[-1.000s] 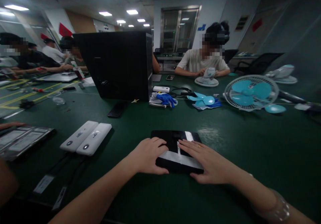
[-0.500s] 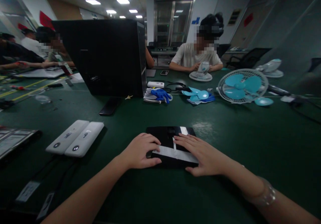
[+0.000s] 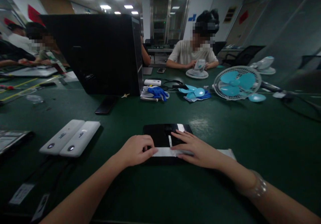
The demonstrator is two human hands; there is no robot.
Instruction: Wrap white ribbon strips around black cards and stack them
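Note:
A flat black panel-like object (image 3: pixel 155 130) lies on the green table in front of me, its exact kind unclear. Across its near part runs a flat white strip (image 3: pixel 164 152) with fine lines along it, like a ribbon cable. My left hand (image 3: pixel 137 150) is closed, thumb and forefinger pinching the strip's left end. My right hand (image 3: pixel 194 148) lies with fingers stretched over the strip and the panel. A stretch of the strip shows again to the right, behind the right wrist. The part beneath the right hand is hidden.
Two white power banks (image 3: pixel 80 138) with cables lie to the left. Beyond them are a phone (image 3: pixel 105 105) and a large black computer case (image 3: pixel 92 53). Blue gloves (image 3: pixel 157 93), fan blades (image 3: pixel 193 91) and a caged fan (image 3: pixel 237 82) lie farther back. A person (image 3: pixel 193 53) sits opposite.
My left fingers have closed on the strip's left end. My right hand has shifted slightly left over the strip, whose right part now shows beyond the wrist. The whole view has moved slightly.

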